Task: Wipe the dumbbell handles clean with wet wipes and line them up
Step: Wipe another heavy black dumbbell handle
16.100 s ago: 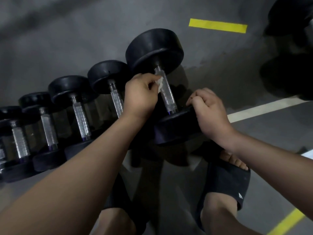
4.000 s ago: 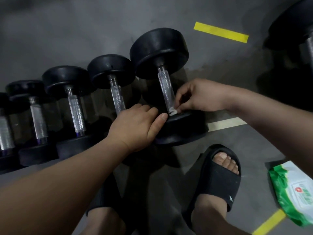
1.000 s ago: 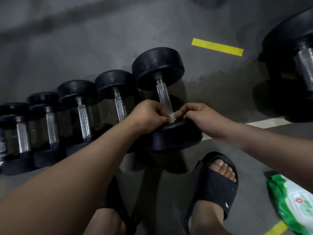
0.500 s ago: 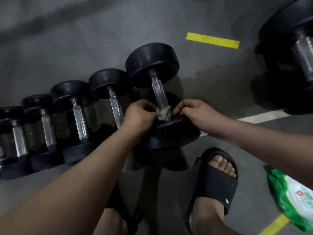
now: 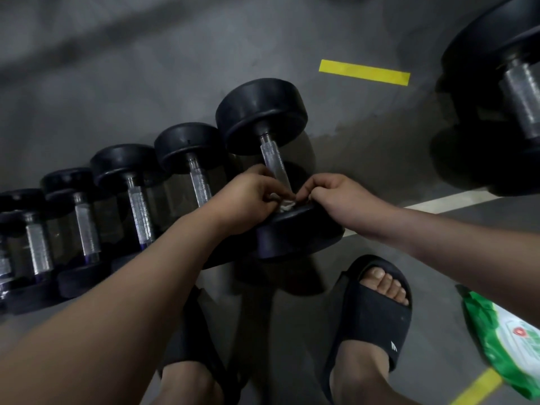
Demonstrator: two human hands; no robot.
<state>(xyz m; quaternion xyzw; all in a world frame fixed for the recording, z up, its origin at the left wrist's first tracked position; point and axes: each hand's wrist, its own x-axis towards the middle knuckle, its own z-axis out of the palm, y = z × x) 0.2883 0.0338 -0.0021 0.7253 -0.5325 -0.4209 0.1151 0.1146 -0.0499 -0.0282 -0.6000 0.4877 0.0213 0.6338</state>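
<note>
Watching the big dumbbell (image 5: 261,115) at the middle of the frame, I am seeing both hands meeting at the lower end of its handle (image 5: 273,162), just where the bar is entering the near head. The left hand (image 5: 245,200) is sitting on the bar's left side and the right hand (image 5: 339,197) on its right, with a crumpled wet wipe (image 5: 285,204) lying against the bar between them. The left fingers (image 5: 270,197) are curling tightly over the wipe. The right fingers (image 5: 306,190) are curled too and seem to be pinching its other edge, though the dim light is making that less sure. The handle's long axis is running up-frame and slightly left from the fingers toward the far head, so the bare bar is lying above them. I am judging that the next stroke is calling for a slide upward along it, with the left hand looking nearer to that stretch
</note>
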